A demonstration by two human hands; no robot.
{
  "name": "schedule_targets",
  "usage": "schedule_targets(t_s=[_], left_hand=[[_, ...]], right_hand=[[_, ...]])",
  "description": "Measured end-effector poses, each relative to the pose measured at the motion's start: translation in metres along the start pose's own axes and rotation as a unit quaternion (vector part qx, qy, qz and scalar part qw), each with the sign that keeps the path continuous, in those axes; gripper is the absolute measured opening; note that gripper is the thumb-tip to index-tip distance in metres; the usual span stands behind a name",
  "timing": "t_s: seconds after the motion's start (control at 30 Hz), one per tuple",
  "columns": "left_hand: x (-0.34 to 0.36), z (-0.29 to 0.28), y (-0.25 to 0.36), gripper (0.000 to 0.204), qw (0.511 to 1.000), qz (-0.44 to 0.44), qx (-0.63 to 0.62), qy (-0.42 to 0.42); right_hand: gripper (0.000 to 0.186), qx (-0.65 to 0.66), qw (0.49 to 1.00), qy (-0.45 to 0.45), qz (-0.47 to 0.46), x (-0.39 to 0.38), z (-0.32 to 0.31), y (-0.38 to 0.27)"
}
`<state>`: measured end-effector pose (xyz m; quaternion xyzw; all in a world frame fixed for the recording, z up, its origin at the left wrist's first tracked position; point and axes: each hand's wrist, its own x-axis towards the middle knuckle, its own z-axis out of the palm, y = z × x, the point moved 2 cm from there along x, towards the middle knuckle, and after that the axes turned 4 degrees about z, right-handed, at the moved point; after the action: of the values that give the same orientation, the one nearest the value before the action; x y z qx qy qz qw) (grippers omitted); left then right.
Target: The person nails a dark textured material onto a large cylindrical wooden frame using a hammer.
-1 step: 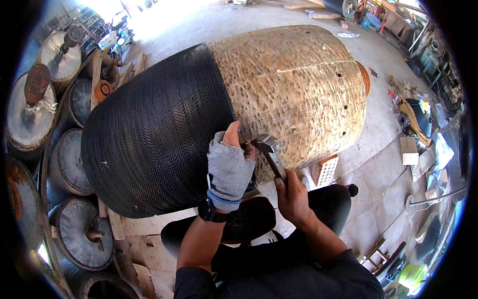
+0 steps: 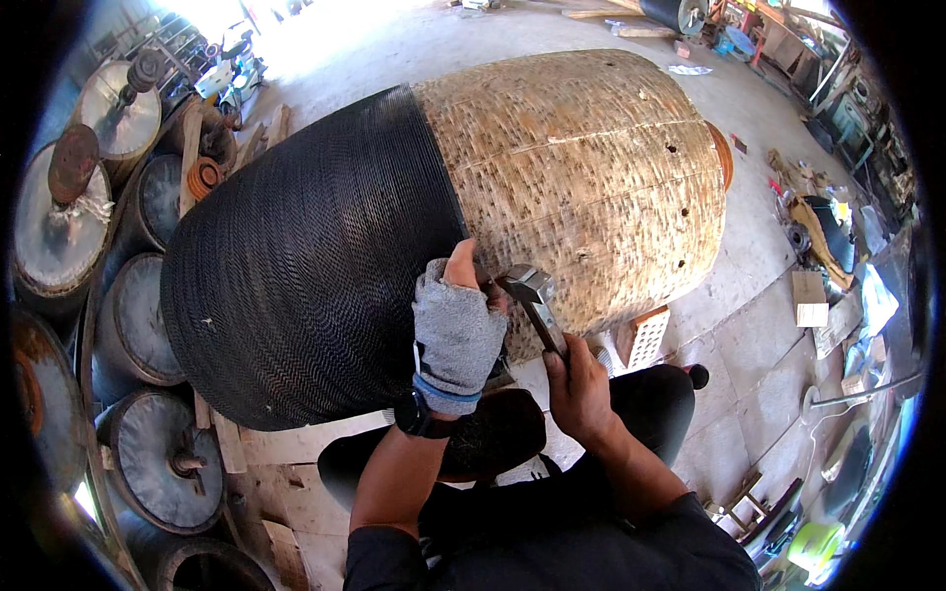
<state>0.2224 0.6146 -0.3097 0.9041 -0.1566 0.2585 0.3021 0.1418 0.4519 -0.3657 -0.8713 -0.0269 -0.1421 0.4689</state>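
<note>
A large barrel-shaped roller lies before me, its left half wound in black ridged material (image 2: 296, 256) and its right half a pale, pitted surface (image 2: 581, 187) with a few dark holes. My left hand (image 2: 455, 325), in a grey fingerless glove, rests at the seam between the halves, fingers curled around something small and dark that I cannot make out, one finger raised along the black edge. My right hand (image 2: 576, 389) grips the handle of a hammer (image 2: 527, 286); its steel head is just right of my left fingertips, over the pale surface.
Several metal-ended drums (image 2: 163, 463) crowd the left side, beside wooden planks (image 2: 232, 443). A perforated brick (image 2: 645, 335) sits below the roller on the right. Cardboard (image 2: 810, 300), scrap and a lime-green object (image 2: 818, 547) line the right side of the concrete floor (image 2: 739, 374).
</note>
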Motion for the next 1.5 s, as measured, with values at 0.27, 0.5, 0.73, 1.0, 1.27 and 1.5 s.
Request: schedule_targets(t_s=[0.27,0.5,0.73,1.0,1.27,1.5], left_hand=[[0.005,0.0,0.008,0.077,0.999,-0.029,0.033,-0.001],[-0.018,-0.015,0.016,0.081,0.999,-0.041,-0.01,0.008],[-0.127,0.019,0.007,0.042,0.973,0.084,0.012,-0.215],[-0.195,0.058,-0.01,0.026,0.945,0.182,0.08,-0.261],[-0.203,0.075,-0.008,0.023,0.926,0.163,0.118,-0.319],[-0.197,0.065,-0.007,0.026,0.912,0.174,0.147,-0.341]], right_hand=[[0.023,-0.04,0.999,0.018,-0.028,0.007,-0.007,-0.009],[0.02,-0.036,0.999,0.013,-0.039,0.005,-0.016,-0.013],[0.017,-0.092,0.995,-0.021,-0.012,0.006,-0.004,-0.007],[0.017,-0.088,0.996,0.004,-0.008,0.005,0.005,0.008],[0.019,0.077,0.986,0.088,-0.118,-0.006,0.0,0.013],[0.019,0.087,0.991,0.085,-0.053,-0.017,0.004,0.003]])
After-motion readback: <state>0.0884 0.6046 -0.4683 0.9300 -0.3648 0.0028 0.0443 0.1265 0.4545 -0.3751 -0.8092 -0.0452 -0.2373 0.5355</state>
